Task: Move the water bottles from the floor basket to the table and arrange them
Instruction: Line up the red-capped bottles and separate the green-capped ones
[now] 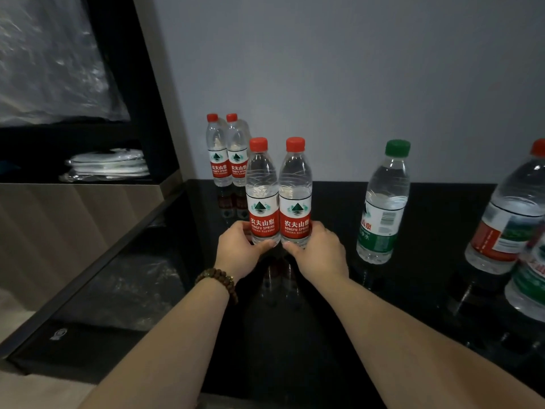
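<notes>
Two red-capped water bottles stand side by side, touching, on the glossy black table point(324, 335). My left hand point(239, 249) grips the base of the left bottle point(262, 187). My right hand point(320, 252) grips the base of the right bottle point(295, 187). Behind them, against the wall, stand two more red-capped bottles point(227, 154). A green-capped, green-labelled bottle point(383, 202) stands to the right. At the right edge a large red-labelled bottle point(510, 219) and part of another green-labelled bottle point(528, 284) are cut off by the frame. The floor basket is out of view.
A grey wall point(354, 84) closes the back of the table. To the left is a dark shelving unit point(153, 98) with wrapped white items point(109, 165) and plastic-wrapped bedding point(50, 60) above. A lower shelf point(118, 290) holds plastic-wrapped things.
</notes>
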`<action>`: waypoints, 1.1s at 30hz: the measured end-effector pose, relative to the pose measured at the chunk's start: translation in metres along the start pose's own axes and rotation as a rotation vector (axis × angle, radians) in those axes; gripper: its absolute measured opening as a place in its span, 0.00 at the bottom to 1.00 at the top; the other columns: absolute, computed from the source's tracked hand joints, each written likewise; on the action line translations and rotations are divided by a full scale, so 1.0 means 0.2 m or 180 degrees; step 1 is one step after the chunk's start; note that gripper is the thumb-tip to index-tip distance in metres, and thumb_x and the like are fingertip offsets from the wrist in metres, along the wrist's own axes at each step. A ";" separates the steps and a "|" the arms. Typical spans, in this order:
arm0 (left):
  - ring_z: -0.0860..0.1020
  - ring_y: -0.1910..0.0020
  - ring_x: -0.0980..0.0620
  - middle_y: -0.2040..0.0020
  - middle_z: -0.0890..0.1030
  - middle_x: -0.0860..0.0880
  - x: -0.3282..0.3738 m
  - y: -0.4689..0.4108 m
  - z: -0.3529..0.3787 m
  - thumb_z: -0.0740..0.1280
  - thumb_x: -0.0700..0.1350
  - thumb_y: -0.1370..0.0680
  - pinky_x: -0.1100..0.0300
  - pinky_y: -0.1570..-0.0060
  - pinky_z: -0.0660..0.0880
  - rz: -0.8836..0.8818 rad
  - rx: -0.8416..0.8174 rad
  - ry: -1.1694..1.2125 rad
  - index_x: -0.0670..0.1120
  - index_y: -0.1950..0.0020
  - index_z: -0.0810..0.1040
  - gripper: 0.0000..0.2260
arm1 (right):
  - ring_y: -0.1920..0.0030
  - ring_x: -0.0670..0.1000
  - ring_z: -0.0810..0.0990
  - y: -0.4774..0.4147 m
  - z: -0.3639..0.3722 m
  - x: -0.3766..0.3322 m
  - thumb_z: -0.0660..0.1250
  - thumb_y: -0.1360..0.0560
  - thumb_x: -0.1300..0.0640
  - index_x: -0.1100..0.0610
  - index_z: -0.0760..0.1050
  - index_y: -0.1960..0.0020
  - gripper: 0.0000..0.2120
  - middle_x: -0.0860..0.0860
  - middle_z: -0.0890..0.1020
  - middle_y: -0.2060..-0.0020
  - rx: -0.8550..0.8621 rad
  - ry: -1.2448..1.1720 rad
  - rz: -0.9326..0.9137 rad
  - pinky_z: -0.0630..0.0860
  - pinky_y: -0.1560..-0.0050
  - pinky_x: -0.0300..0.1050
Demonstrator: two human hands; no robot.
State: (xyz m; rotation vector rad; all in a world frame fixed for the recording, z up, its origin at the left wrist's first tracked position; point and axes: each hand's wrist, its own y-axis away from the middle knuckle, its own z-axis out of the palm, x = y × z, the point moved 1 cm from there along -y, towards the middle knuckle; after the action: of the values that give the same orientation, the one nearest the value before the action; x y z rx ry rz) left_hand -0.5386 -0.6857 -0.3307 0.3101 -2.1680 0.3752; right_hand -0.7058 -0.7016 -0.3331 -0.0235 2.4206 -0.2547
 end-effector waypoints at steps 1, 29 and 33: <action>0.78 0.45 0.57 0.38 0.82 0.51 0.00 -0.03 0.01 0.81 0.50 0.29 0.59 0.41 0.75 0.0006 0.0007 -0.0014 0.46 0.31 0.75 0.30 | 0.37 0.54 0.80 -0.03 0.01 0.00 0.76 0.29 0.39 0.51 0.72 0.33 0.31 0.50 0.82 0.39 -0.0007 0.0073 0.0042 0.77 0.36 0.57; 0.81 0.43 0.52 0.40 0.80 0.52 -0.09 -0.95 0.24 0.78 0.60 0.32 0.45 0.41 0.80 0.0002 0.0251 -0.0453 0.54 0.38 0.79 0.26 | 0.35 0.55 0.76 -0.83 0.34 -0.16 0.69 0.22 0.40 0.54 0.69 0.29 0.29 0.53 0.77 0.36 0.0131 0.0628 0.0020 0.72 0.35 0.54; 0.80 0.42 0.52 0.39 0.80 0.54 -0.09 -1.05 0.25 0.77 0.61 0.30 0.44 0.41 0.80 -0.0025 0.0194 -0.0532 0.55 0.35 0.77 0.26 | 0.37 0.55 0.77 -0.93 0.37 -0.17 0.69 0.22 0.39 0.54 0.68 0.28 0.30 0.53 0.76 0.36 0.0053 0.0637 -0.0012 0.74 0.38 0.54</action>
State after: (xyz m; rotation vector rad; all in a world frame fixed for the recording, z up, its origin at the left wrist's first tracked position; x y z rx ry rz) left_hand -0.4918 -0.8973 -0.3413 0.3964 -2.3209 0.4247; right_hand -0.6410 -0.8941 -0.3307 0.0052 2.6171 -0.2911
